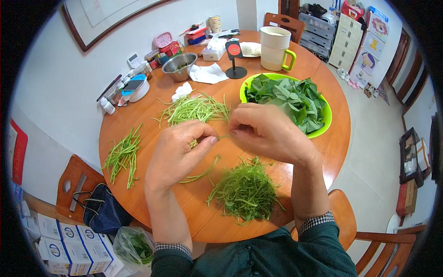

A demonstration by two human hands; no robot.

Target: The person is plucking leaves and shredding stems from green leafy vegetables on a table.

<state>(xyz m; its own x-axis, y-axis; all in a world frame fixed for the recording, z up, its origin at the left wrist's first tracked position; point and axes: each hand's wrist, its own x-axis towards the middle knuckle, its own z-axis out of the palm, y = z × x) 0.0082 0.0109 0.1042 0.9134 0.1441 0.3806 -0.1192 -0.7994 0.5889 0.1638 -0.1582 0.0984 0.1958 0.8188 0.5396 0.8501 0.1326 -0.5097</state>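
My left hand (183,149) pinches a thin green stem (224,136) between thumb and forefinger. Fingers curled, my right hand (266,133) holds the stem's other end, which its fingers partly hide. Below the hands lies a pile of fine green peelings and stem scraps (247,190). A few loose stems (202,173) curve beside it. Behind my left hand spreads a heap of pale green stems (197,109). A smaller bunch of stems (124,154) lies at the table's left. Past my right hand, a lime-green basin (327,119) is heaped with leaves (287,97).
The round wooden table (311,169) bears a steel bowl (180,67), a phone stand (236,65), a tall cream jug (273,48) and a tissue pack (214,48) at the back. Jars and a white tub (140,91) line the left edge. Wooden chairs (342,214) stand around.
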